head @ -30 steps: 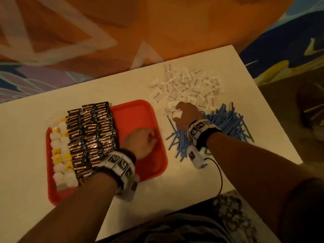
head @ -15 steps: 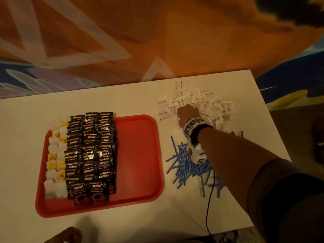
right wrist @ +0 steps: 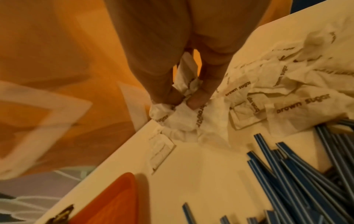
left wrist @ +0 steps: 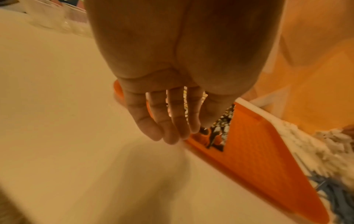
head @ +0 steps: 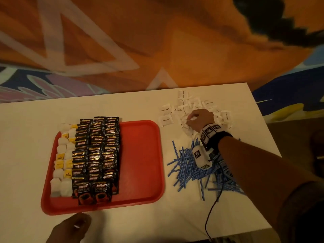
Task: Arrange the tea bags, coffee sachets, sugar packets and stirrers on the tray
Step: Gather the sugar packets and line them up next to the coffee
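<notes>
Holding coffee sachets [head: 98, 155] and tea bags [head: 64, 155], tray [head: 140, 163] half bare.

Room with patterned orange carpet [head: 175, 41]

Tray [head: 140, 155] red, bench [head: 26, 155] white. Coffee sachets [head: 97, 151] black with gold print, tea bags [head: 64, 160] white with yellow tags. Sugar packets [head: 165, 118] white with brown lettering, stirrers [head: 184, 165] blue.

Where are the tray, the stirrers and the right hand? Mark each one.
tray [head: 140, 155], head view, bare red floor right of the sachets.
stirrers [head: 185, 165], head view, middle of the blue pile.
right hand [head: 199, 120], head view, back of the hand.
</notes>
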